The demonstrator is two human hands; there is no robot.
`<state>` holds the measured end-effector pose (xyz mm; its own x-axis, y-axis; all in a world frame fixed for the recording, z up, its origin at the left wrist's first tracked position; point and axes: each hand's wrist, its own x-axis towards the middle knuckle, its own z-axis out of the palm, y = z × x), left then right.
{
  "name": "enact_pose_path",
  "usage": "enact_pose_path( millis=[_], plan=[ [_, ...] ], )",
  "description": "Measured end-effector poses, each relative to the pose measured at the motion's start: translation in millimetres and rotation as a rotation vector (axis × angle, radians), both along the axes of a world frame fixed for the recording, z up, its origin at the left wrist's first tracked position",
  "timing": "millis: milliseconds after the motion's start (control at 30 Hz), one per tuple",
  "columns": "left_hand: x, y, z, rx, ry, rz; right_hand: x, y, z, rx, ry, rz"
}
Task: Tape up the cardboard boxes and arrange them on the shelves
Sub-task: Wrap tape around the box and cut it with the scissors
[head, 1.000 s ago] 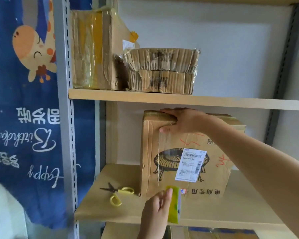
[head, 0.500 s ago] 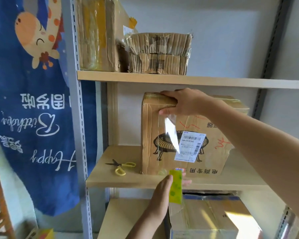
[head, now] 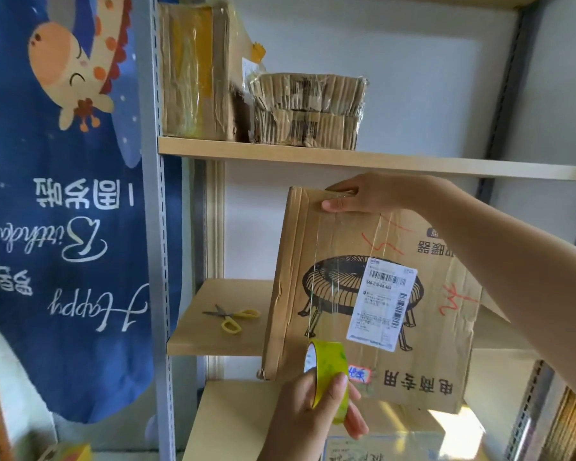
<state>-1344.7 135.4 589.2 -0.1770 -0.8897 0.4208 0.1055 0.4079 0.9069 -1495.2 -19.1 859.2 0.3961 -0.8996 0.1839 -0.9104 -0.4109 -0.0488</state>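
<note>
A brown cardboard box with a printed stool drawing and a white shipping label tilts forward off the middle shelf. My right hand grips its top edge, thumb on the front face, pinning the end of a clear tape strip. The strip runs down the front to a yellow-green tape roll, which my left hand holds at the box's lower edge.
Yellow-handled scissors lie on the middle shelf left of the box. The upper shelf carries a tall taped box and two stacked flat parcels. Another box sits on the lower shelf. A blue banner hangs at left.
The box has tipped forward off the shelf, its bottom edge now past the shelf front. My left hand has drawn the tape roll down and turned it; the strip lies flatter on the front.
</note>
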Motion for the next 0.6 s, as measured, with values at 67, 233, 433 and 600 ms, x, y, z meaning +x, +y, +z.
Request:
enact_pose_path(
  millis=[67,233,433,600],
  plan=[
    [-3,-5,4,0.06,0.037,-0.054,-2,-15,-5,0.008,-0.037,-0.026],
    [-14,-26,31,0.156,-0.087,-0.036,1,-80,-83,-0.085,0.043,-0.161],
    [-11,-63,71,0.256,-0.076,-0.057,29,-112,-171,-0.106,-0.225,-0.153],
    [-6,-86,93,0.332,0.093,-0.105,33,-153,-184,0.088,0.038,-0.146]
  ],
)
